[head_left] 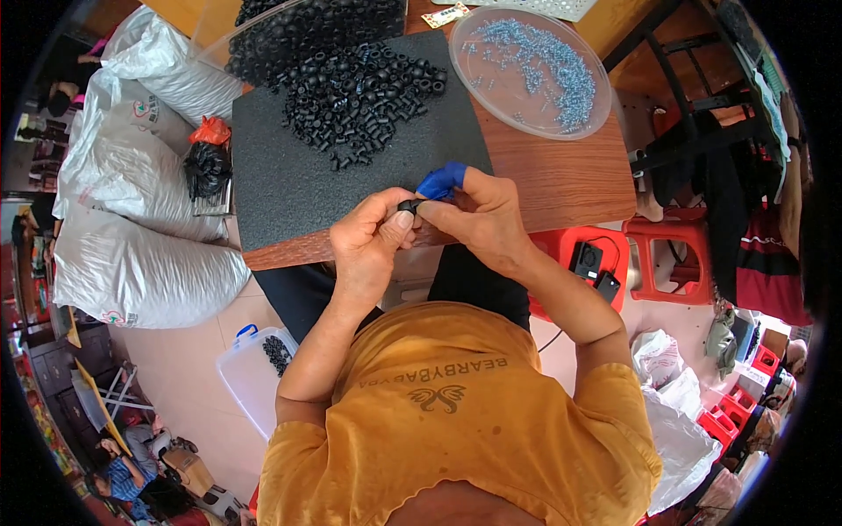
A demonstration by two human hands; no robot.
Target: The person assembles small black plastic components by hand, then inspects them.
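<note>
My left hand (370, 235) pinches a small black plastic piece (409, 206) between thumb and fingers, just over the table's near edge. From the other side my right hand (488, 219) closes on the same piece, its thumb and fingertips against it. Blue wrapping (441, 181) covers a finger of the right hand. Beyond the hands, a heap of small black plastic pieces (360, 101) lies on a dark grey mat (263, 188). At the far right of the table, a round clear lid-like tray (465, 77) holds many tiny bluish, spring-like pieces (561, 79).
A clear bin (209, 31) of black pieces stands at the far left of the wooden table (570, 184). Bulging white sacks (149, 263) line the left side. Red stools (671, 254) stand at right. On the floor, a clear box (241, 368) holds black pieces.
</note>
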